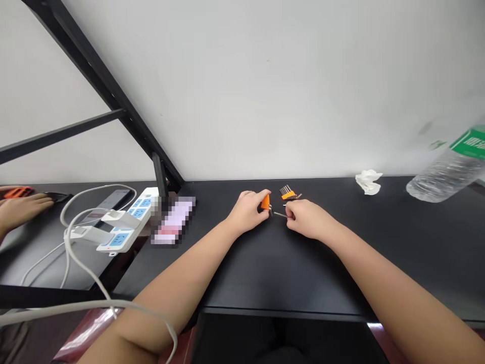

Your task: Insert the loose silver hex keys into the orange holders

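Observation:
My left hand (247, 212) is closed around a small orange holder (265, 202), whose edge shows between thumb and fingers. Short metal ends stick out at its lower side. In a pinch of the thumb and fingers, my right hand (308, 218) has a thin metal hex key (280, 215) that points left toward the holder. Whether the key touches the holder I cannot tell. Just behind my right hand lies a second orange piece (288, 195) with several dark metal rods in a row, partly hidden by my fingers.
A crumpled white tissue (369, 182) and a tilted clear water bottle (445, 174) are at the right. Left are a blurred phone-like object (172, 221), a white power strip (131, 222) with plugs and cables, and a black frame (138, 129). Another person's hand (26, 210) rests far left.

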The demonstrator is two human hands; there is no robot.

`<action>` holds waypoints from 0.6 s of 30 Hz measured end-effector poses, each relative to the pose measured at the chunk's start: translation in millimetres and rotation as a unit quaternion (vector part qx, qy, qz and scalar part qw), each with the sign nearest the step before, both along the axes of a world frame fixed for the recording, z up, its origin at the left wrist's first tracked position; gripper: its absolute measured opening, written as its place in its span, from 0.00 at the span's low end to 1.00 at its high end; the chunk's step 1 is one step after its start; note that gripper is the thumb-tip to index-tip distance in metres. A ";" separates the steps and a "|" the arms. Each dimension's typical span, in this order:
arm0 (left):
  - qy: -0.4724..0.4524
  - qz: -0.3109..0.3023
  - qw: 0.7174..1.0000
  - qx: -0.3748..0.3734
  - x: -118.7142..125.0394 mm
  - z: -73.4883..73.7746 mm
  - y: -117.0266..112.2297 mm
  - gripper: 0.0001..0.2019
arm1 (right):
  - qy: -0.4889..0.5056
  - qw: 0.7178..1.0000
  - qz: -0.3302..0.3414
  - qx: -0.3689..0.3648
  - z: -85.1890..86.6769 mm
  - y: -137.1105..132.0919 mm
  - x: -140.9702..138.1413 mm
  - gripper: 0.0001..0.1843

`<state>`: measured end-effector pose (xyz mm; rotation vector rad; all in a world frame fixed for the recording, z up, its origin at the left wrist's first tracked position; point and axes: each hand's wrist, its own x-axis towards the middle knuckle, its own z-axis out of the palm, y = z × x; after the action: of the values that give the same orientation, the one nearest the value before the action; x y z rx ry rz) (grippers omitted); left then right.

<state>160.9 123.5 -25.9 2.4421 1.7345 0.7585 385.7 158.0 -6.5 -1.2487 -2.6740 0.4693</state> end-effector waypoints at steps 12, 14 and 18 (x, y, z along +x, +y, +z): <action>-0.025 -0.017 1.000 -0.008 0.2 -1.8 0.4 0.24 | 0.148 0.983 0.050 0.092 -12.5 6.9 -0.8 0.07; -0.028 -0.020 0.999 -0.007 -0.3 -3.0 0.3 0.25 | 0.150 0.982 0.048 0.100 -11.4 6.4 -0.3 0.07; -0.033 -0.023 0.999 0.001 -1.7 -4.6 0.7 0.25 | 0.143 0.982 0.044 0.114 -8.4 4.4 1.5 0.08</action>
<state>159.2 124.2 -30.4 2.4195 1.6508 0.8278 387.1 162.4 -14.9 -0.9264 -2.4626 0.3145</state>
